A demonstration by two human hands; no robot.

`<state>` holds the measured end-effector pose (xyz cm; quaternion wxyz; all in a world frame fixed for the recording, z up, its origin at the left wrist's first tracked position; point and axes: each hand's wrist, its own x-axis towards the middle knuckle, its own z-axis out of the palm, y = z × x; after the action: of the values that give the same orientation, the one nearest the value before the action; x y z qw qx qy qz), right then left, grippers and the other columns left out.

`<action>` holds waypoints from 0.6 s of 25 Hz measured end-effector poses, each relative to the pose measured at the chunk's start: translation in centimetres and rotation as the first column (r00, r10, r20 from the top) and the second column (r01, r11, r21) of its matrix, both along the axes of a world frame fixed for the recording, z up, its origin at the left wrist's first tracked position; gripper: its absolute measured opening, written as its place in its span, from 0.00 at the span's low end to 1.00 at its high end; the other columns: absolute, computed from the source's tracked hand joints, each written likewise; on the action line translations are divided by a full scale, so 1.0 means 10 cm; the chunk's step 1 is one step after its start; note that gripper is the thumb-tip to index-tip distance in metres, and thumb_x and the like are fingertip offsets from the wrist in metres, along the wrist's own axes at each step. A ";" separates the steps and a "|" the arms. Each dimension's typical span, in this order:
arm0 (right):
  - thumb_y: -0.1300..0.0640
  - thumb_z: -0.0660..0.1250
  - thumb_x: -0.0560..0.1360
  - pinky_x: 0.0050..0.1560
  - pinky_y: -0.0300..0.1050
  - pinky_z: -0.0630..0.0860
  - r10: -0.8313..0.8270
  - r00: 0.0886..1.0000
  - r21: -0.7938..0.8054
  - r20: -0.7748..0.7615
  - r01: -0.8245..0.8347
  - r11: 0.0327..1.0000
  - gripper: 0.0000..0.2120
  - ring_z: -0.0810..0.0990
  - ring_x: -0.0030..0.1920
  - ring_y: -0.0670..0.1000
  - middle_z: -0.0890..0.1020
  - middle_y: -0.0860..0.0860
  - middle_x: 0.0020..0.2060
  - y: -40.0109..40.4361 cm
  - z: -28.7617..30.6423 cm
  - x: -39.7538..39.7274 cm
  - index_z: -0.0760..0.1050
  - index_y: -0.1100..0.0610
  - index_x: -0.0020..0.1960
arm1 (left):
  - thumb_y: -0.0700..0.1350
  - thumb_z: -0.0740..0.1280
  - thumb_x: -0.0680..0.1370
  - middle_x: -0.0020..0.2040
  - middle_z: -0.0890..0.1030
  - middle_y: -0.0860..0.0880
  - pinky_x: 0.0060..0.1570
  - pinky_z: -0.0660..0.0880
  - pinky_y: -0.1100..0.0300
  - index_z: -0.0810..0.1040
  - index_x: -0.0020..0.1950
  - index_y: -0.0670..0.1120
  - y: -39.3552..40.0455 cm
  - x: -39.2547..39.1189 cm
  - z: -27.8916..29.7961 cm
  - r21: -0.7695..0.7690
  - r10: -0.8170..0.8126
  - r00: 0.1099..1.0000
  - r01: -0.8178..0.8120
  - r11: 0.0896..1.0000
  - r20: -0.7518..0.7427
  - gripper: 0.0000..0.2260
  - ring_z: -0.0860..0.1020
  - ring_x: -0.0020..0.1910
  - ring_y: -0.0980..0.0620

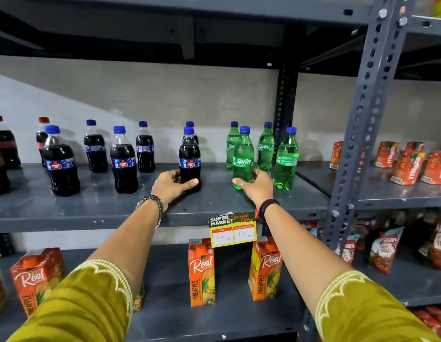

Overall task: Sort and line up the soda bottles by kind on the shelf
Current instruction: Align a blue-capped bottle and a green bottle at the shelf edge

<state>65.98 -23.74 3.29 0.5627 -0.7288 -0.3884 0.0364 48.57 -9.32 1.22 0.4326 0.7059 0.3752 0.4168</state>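
left hand (170, 185) grips the base of a cola bottle (190, 160) at 12 o'clock on the shelf (96, 206); right hand (256, 186) wraps a green bottle (243, 159) at 1 o'clock, apparently gripping it.

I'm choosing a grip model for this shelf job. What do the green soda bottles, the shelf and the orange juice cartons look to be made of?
Green soda bottles: clear tinted plastic, glossy; light passes through, and the base is moulded.
Shelf: probably painted metal, grey, semi-gloss; it shows faint reflections, and its uprights are perforated.
Orange juice cartons: likely coated paperboard, with folded edges and a printed sheen.
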 end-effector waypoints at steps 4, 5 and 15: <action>0.55 0.73 0.70 0.57 0.44 0.70 -0.003 1.000 -0.009 0.006 0.003 1.000 0.26 0.75 0.61 0.58 0.77 0.60 0.61 0.00 -0.01 0.01 0.71 0.66 0.62 | 0.50 0.76 0.66 0.55 0.82 0.46 0.60 0.75 0.50 0.77 0.62 0.44 -0.04 0.01 0.01 0.029 -0.007 0.999 0.008 1.000 -0.040 0.27 0.80 0.53 0.50; 0.55 0.73 0.70 0.57 0.44 0.70 -0.001 1.000 -0.010 0.006 0.001 1.000 0.26 0.75 0.61 0.58 0.77 0.60 0.61 0.00 -0.02 0.01 0.71 0.66 0.63 | 0.50 0.76 0.66 0.56 0.82 0.46 0.60 0.75 0.50 0.77 0.62 0.44 -0.05 0.00 0.01 0.034 -0.005 0.999 0.006 0.999 -0.043 0.26 0.80 0.53 0.50; 0.51 0.72 0.70 0.61 0.46 0.69 0.017 0.999 -0.057 0.029 -0.015 0.998 0.30 0.72 0.64 0.58 0.73 0.59 0.64 0.08 -0.05 0.04 0.67 0.64 0.66 | 0.48 0.75 0.67 0.57 0.82 0.44 0.60 0.75 0.50 0.76 0.63 0.43 0.00 0.00 0.00 0.063 -0.005 0.998 0.008 0.998 -0.060 0.26 0.80 0.52 0.49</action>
<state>66.40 -22.91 2.81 0.5358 -0.7417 -0.4012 0.0411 48.55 -9.36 1.20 0.4000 0.7326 0.3724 0.4058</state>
